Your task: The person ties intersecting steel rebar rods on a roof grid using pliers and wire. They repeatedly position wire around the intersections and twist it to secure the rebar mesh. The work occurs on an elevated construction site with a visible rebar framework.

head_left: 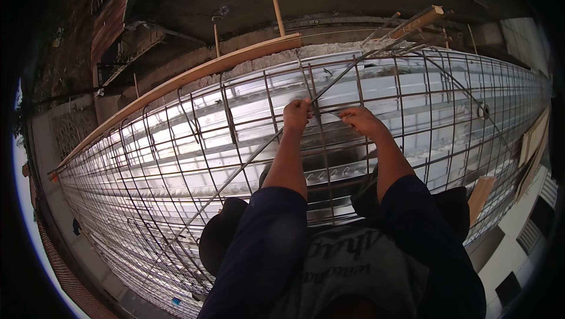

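Observation:
A grid of steel reinforcing bars spreads below me over shiny ribbed metal decking. My left hand is closed, its fingertips against a crossing where a long diagonal bar meets the grid. What it grips, if anything, is hidden. Just right of that crossing, my right hand is closed in a pinch. A thin dark piece, perhaps wire, shows at its fingertips, too small to make out. Both forearms reach forward over the bars, the hands a short gap apart.
A long wooden board runs along the far left edge, with upright wooden stakes beyond it. Timber pieces lie at the far edge. A roll of wire or tape rests on the grid at right. Loose boards lie near right.

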### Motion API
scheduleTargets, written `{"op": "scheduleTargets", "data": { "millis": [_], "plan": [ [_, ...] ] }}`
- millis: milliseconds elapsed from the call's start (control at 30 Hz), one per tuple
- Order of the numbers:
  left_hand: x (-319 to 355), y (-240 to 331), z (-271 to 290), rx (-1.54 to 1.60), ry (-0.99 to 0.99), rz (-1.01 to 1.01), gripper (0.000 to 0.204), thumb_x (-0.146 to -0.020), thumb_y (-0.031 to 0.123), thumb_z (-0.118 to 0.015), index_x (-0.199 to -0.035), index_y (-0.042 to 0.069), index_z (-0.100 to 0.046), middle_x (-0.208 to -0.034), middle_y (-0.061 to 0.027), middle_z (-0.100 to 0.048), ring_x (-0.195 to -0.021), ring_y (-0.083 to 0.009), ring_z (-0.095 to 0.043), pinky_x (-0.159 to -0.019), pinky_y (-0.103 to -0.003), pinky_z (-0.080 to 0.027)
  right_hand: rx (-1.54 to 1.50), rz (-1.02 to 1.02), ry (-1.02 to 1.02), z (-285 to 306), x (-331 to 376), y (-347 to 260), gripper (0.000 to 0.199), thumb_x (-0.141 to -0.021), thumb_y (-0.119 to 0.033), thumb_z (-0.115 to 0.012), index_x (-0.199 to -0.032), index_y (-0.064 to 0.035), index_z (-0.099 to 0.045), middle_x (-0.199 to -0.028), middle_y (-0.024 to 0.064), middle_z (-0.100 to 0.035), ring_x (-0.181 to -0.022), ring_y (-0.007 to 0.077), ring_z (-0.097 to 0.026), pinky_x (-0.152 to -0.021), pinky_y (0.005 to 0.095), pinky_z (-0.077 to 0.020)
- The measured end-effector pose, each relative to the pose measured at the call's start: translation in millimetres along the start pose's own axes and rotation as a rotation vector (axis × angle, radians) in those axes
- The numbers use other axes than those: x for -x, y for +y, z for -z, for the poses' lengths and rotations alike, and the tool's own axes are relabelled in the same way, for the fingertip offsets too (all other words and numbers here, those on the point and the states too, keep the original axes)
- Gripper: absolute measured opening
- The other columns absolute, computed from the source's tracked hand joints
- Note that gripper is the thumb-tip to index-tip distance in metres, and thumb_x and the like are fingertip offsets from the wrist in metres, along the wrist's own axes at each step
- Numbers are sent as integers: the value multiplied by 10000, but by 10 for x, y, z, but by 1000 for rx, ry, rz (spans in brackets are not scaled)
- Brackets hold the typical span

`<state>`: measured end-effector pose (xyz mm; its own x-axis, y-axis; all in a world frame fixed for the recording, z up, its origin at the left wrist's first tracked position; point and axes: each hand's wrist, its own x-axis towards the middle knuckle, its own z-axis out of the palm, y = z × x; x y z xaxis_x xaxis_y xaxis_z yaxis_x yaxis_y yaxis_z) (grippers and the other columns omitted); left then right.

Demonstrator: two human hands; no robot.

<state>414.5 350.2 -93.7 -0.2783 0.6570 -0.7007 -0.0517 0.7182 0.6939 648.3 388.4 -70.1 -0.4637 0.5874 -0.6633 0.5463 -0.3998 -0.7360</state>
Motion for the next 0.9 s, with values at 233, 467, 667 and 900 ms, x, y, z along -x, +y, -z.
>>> {"op": "scheduleTargets", "data": {
  "millis": [233, 467, 667, 900],
  "plan": [
    [-98, -17, 129, -465, 381, -123, 294, -847, 309, -547, -957, 68, -676, -918, -161, -682, -901, -347, -634, -808, -426, -483, 258, -157, 201, 679, -129, 257, 221, -786, -164, -588, -956, -102, -714, -940, 123, -685, -927, 251, -639, -819, 331, -487],
    [-106, -99, 169, -569, 271, -114, 274, -824, 258, -544, -1015, 107, -668, -947, -148, -685, -927, -341, -633, -850, -424, -475, 549, -21, 249, 158, -466, -84, 206, -786, -211, -574, -926, -178, -723, -1009, 73, -674, -960, 281, -626, -840, 388, -490],
    [-87, -8, 123, -665, 200, -154, 322, -829, 170, -533, -1137, 149, -628, -1175, -135, -593, -1076, -326, -567, -908, -414, -452, 542, 18, 262, -93, -624, -169, 190, -821, -207, -556, -939, -155, -696, -1008, 107, -654, -955, 310, -615, -836, 410, -486],
    [-161, 52, 215, -964, 139, -341, 358, -769, 263, -662, -1112, 162, -644, -1098, -130, -548, -1046, -337, -553, -889, -431, -460, 501, -29, 289, -422, -739, -215, 131, -835, -196, -591, -864, -71, -619, -895, 142, -659, -881, 335, -628, -763, 439, -494]
  ]
}}
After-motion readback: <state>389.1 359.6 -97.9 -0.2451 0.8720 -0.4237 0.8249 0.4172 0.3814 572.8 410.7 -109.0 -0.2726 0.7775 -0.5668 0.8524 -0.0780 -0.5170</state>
